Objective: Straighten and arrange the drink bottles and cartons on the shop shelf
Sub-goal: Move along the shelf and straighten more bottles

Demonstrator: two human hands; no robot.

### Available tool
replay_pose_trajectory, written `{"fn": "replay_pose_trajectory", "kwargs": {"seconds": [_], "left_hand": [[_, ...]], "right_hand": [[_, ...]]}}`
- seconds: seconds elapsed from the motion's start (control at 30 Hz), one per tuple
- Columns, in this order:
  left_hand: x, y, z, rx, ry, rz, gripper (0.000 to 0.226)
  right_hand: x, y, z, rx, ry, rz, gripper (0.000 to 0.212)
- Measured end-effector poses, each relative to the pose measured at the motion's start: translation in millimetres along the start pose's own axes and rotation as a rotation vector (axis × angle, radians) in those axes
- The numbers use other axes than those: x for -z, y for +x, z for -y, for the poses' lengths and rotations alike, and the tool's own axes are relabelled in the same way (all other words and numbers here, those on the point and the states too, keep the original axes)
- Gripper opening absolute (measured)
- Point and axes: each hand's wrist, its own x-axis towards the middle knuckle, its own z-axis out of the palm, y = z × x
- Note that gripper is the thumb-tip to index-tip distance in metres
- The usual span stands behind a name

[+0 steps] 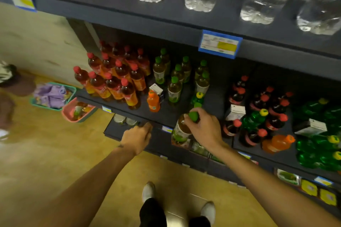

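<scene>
Bottle with the green cap (pixel 184 127) is hanging at the shelf (pixel 166 116) front edge, leaning a bit, neck up toward me. Right hand (pixel 204 129) is gripping it round the cap. Left hand (pixel 137 138) is sitting off to the left with nothing in it, fingers loosely curled at the shelf lip, so right's clearly doing the placing.

Red-capped amber bottles (pixel 114 79), green-capped yellow bottles (pixel 174 86) (one orange bottle (pixel 153 101))
</scene>
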Motion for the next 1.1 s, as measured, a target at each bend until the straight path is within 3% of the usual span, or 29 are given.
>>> {"fn": "replay_pose_trajectory", "kwargs": {"seconds": [0.23, 0.6, 1.1], "left_hand": [[2, 29, 64, -0.052, -0.051, 0.052, 0.026], [6, 54, 115, -0.134, -0.099, 0.080, 0.018], [10, 77, 114, -0.206, -0.106, 0.061, 0.015]], "right_hand": [[-61, 49, 35, -0.178, -0.095, 0.042, 0.033], [-120, 104, 31, -0.378, -0.251, 0.096, 0.039], [-129, 118, 23, -0.326, -0.287, 0.150, 0.036]]}}
